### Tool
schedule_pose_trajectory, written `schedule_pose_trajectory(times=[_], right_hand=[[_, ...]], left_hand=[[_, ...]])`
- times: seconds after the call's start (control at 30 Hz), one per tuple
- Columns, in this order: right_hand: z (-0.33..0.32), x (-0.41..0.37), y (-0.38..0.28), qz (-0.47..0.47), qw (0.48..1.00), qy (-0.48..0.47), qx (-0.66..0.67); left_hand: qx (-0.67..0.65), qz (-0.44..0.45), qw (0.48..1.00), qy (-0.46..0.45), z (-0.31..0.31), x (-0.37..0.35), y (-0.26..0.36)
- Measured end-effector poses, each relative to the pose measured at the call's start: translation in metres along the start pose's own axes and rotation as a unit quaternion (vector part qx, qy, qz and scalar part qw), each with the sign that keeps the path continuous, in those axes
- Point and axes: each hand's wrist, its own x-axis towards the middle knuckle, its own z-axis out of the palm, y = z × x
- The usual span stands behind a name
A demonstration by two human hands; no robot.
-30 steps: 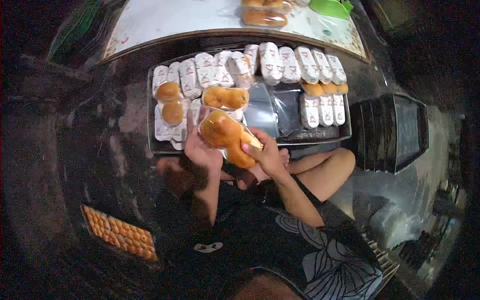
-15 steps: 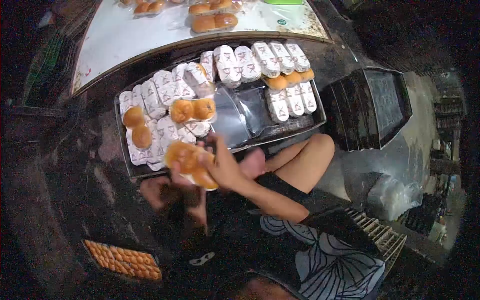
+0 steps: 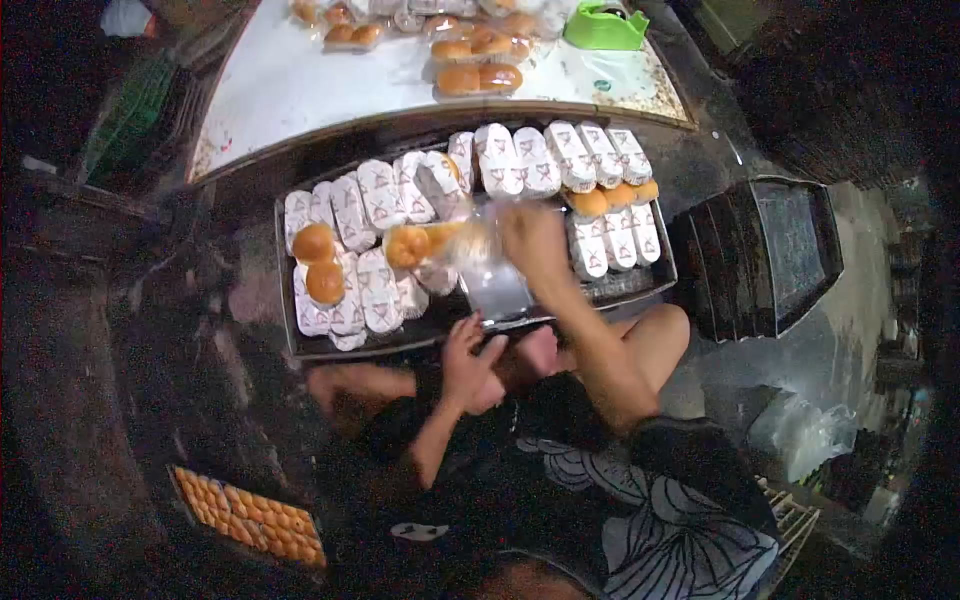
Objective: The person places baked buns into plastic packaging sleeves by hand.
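Note:
My right hand (image 3: 535, 238) is smeared by motion above the middle of a dark tray (image 3: 440, 345), over a stack of clear plastic bags (image 3: 500, 292). Just left of its fingers is a blurred pale and orange shape, overlapping a pair of golden buns (image 3: 407, 246); I cannot tell if the hand holds it. My left hand (image 3: 472, 368) is at the tray's front edge, below the bags, fingers apart and holding nothing. Paper-wrapped buns (image 3: 378, 290), bottoms up, fill the tray's left side. More wrapped buns (image 3: 592, 246) lie at the right.
Behind the tray, a white table (image 3: 300, 90) bears bagged buns (image 3: 480, 78) and a green tape dispenser (image 3: 605, 27). Stacked dark trays (image 3: 735, 260) stand at right, near a bundle of clear plastic (image 3: 805, 430). Another tray of buns (image 3: 250, 515) sits lower left.
The buns both hands held in front of the tray have left that spot. My right hand has moved up over the bags; my left hand has let go and moved right. The view has shifted.

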Motion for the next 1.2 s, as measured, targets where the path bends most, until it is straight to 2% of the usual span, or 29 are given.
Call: schedule_pose_trajectory(times=[0.03, 0.1, 0.17, 0.2, 0.23, 0.27, 0.3, 0.33, 0.37, 0.4, 0.43, 0.5, 0.57, 0.6, 0.63, 0.7, 0.73, 0.77, 0.8, 0.83, 0.9, 0.93, 0.97, 1.0, 1.03, 1.07, 1.1, 1.17, 1.2], right_hand=[[-0.023, 0.026, -0.032, 0.067, 0.997, 0.024, 0.021], [-0.018, 0.061, -0.047, -0.233, 0.943, 0.232, 0.051], [0.005, 0.055, -0.031, -0.289, 0.934, 0.201, -0.056], [0.010, 0.024, -0.028, -0.177, 0.980, 0.085, 0.008], [0.023, 0.000, 0.009, -0.211, 0.977, 0.013, -0.010], [0.034, -0.038, 0.031, -0.069, 0.992, -0.087, 0.059], [0.049, -0.070, 0.059, 0.022, 0.980, -0.200, -0.004], [0.068, -0.114, 0.088, 0.050, 0.978, -0.201, 0.027], [0.071, -0.141, 0.107, 0.059, 0.948, -0.313, -0.024], [0.084, -0.160, 0.114, 0.002, 0.981, -0.192, -0.032], [0.086, -0.157, 0.104, 0.006, 0.981, -0.193, -0.030], [0.081, -0.145, 0.089, 0.063, 0.995, 0.064, -0.049], [0.077, -0.134, 0.089, 0.012, 0.994, 0.072, -0.079], [0.070, -0.123, 0.086, 0.133, 0.985, -0.054, 0.096], [0.061, -0.110, 0.085, 0.247, 0.916, -0.175, 0.265], [0.058, -0.087, 0.130, 0.070, 0.979, -0.167, 0.097], [0.054, -0.075, 0.095, 0.125, 0.946, -0.055, 0.293], [0.059, -0.065, 0.053, 0.175, 0.861, 0.060, 0.473], [0.077, -0.061, 0.051, 0.141, 0.808, 0.116, 0.560], [0.086, -0.068, 0.065, 0.150, 0.694, 0.029, 0.704], [0.114, -0.092, 0.043, 0.233, 0.527, -0.085, 0.813], [0.114, -0.089, 0.043, 0.236, 0.524, -0.089, 0.813], [0.114, -0.081, 0.046, 0.214, 0.733, -0.170, 0.623], [0.114, -0.067, 0.049, 0.169, 0.878, -0.237, 0.380], [0.117, -0.051, 0.049, 0.107, 0.948, -0.283, 0.103], [0.123, -0.026, 0.046, -0.093, 0.986, -0.090, -0.101], [0.129, 0.003, 0.046, -0.279, 0.908, 0.115, -0.292], [0.171, 0.059, 0.109, -0.275, 0.876, -0.008, -0.396], [0.162, 0.062, 0.095, -0.206, 0.896, -0.090, -0.382]], left_hand=[[0.368, 0.131, 0.919, 0.059, 0.009, 0.010, 0.005], [0.496, 0.281, 0.819, -0.072, 0.008, 0.030, -0.055], [0.512, 0.229, 0.819, -0.120, -0.002, 0.035, -0.079], [0.529, 0.160, 0.815, -0.174, -0.008, 0.042, -0.071], [0.531, 0.165, 0.814, -0.169, -0.014, 0.047, -0.066], [0.460, 0.145, 0.868, -0.115, -0.024, 0.042, -0.052], [0.386, 0.122, 0.912, -0.061, -0.034, 0.034, -0.036], [0.387, 0.180, 0.903, -0.041, -0.038, 0.034, -0.016], [0.388, 0.179, 0.903, -0.041, -0.039, 0.032, -0.005], [0.318, 0.109, 0.937, -0.095, -0.039, 0.028, 0.002], [0.243, 0.038, 0.958, -0.148, -0.039, 0.023, 0.014], [0.190, 0.028, 0.962, -0.195, -0.025, 0.017, 0.029], [0.132, 0.028, 0.991, -0.006, -0.015, 0.015, 0.035], [0.160, 0.066, 0.984, 0.030, -0.014, 0.014, 0.042], [0.156, 0.065, 0.985, 0.030, -0.011, 0.012, 0.050], [0.147, 0.102, 0.981, 0.072, -0.006, 0.003, 0.063], [0.156, 0.099, 0.983, 0.009, -0.009, 0.001, 0.065], [0.158, 0.091, 0.983, 0.016, -0.007, 0.002, 0.061], [-0.052, 0.046, 0.995, 0.076, -0.002, 0.008, 0.053], [-0.260, 0.005, 0.956, 0.133, -0.001, 0.015, 0.047], [-0.574, -0.176, 0.798, 0.060, -0.034, 0.026, 0.036], [-0.564, -0.150, 0.812, 0.004, -0.057, 0.027, 0.032], [-0.440, -0.169, 0.876, 0.099, -0.077, 0.028, 0.011], [-0.451, -0.132, 0.864, 0.181, -0.095, 0.030, -0.007], [-0.459, -0.092, 0.844, 0.262, -0.109, 0.030, -0.008], [-0.455, -0.090, 0.845, 0.266, -0.124, 0.029, -0.009], [-0.490, -0.056, 0.826, 0.273, -0.135, 0.027, 0.010], [-0.523, -0.020, 0.803, 0.287, -0.144, 0.023, 0.038], [-0.561, 0.001, 0.783, 0.267, -0.146, 0.023, 0.049]])
